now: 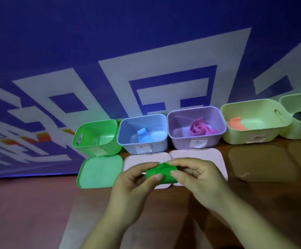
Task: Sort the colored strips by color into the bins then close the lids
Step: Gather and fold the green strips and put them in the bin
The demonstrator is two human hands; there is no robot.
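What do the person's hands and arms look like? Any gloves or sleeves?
Both are bare. The left hand and right hand wear no gloves, and no rings or watch show. No sleeves cover the forearms down to the picture's edge. The nails are short.

view: head, one wide-angle camera | from: the person's head, above and behind the left hand (pixel 133 182) and right hand (pixel 200 177) | faces: forward and down over the counter (pixel 29 212) to the row of bins (pixel 179 141) and blue backdrop (pixel 146 33) | range: close; green strip (pixel 161 174) low centre | edges: bowed by the lens
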